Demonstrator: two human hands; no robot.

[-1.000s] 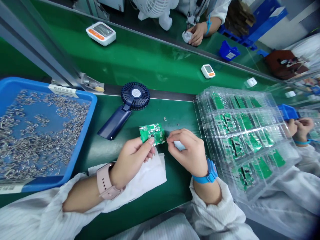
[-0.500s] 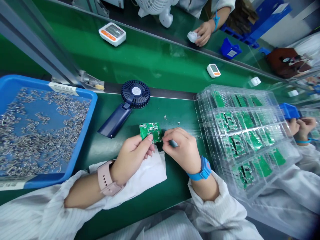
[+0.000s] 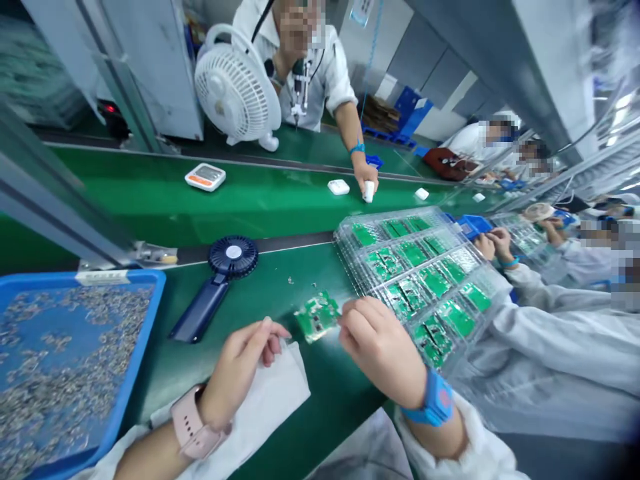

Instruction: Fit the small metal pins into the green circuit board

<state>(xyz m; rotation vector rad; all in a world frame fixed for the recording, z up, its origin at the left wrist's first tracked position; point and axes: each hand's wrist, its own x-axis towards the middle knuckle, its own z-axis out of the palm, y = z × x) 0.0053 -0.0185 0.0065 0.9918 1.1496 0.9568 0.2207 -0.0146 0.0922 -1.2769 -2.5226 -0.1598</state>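
Observation:
My right hand [image 3: 383, 353] pinches a small green circuit board [image 3: 317, 317] by its right edge, above the green worktop. The board is slightly blurred, with its component side up. To its left, my left hand [image 3: 243, 367] is apart from the board, fingers loosely curled and nothing visible in them. Beneath that hand lies a folded white cloth [image 3: 280, 393]. Two tiny metal pieces [image 3: 291, 281] rest on the worktop beyond the board. Just past my right hand is a stack of clear plastic trays [image 3: 349, 265] with green boards in its compartments.
On the left stands a blue bin [image 3: 156, 303] full of small metal clips. A dark blue handheld fan [image 3: 233, 253] lies behind my left hand. Across the green belt [image 3: 270, 193], a co-worker's hand [image 3: 364, 175] holds a white device. More people sit to the right.
My left hand has let go of the circuit board and drawn away to the left. My right hand now holds the board alone. The view has tilted up, showing more of the co-workers.

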